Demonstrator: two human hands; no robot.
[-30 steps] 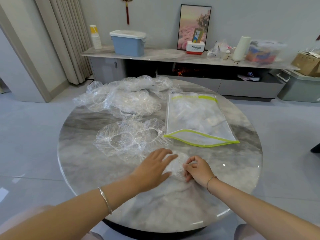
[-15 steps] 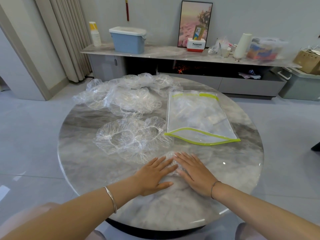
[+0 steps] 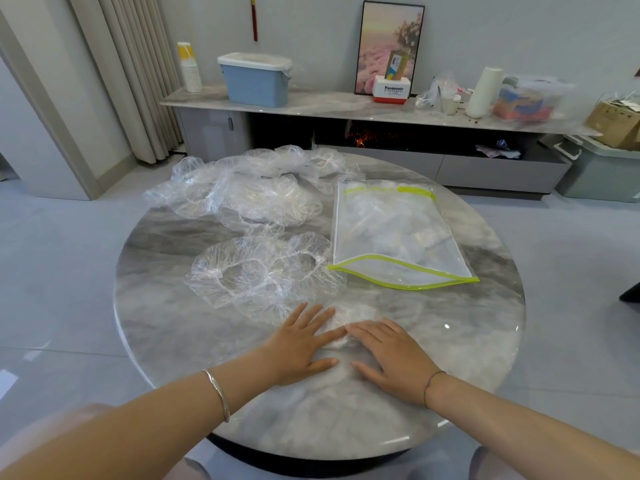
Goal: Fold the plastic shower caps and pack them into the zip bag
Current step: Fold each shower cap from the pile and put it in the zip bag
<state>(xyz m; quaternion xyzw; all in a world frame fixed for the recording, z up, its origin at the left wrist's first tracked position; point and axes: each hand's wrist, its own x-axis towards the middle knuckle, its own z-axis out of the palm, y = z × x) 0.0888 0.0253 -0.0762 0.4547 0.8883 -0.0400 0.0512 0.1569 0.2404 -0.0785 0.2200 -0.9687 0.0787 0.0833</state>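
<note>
A small folded clear shower cap [image 3: 349, 315] lies on the round marble table [image 3: 450, 341] near me. My left hand [image 3: 303, 346] and my right hand [image 3: 391, 355] lie flat side by side and press on it, fingers straight. Just beyond, an unfolded clear cap [image 3: 263, 275] is spread out. A heap of more clear caps [image 3: 252, 192] sits at the table's far left. The clear zip bag [image 3: 394, 233] with a yellow-green edge lies at the right, its mouth facing me, with folded caps inside.
Behind the table runs a long low cabinet [image 3: 346, 105] carrying a blue lidded bin [image 3: 256, 79], a framed picture [image 3: 389, 46], a white roll and boxes. A curtain hangs at the left. Grey tiled floor surrounds the table.
My right hand, curled and pinching the folded cap a second ago, has flattened out. Both hands now press the cap down side by side.
</note>
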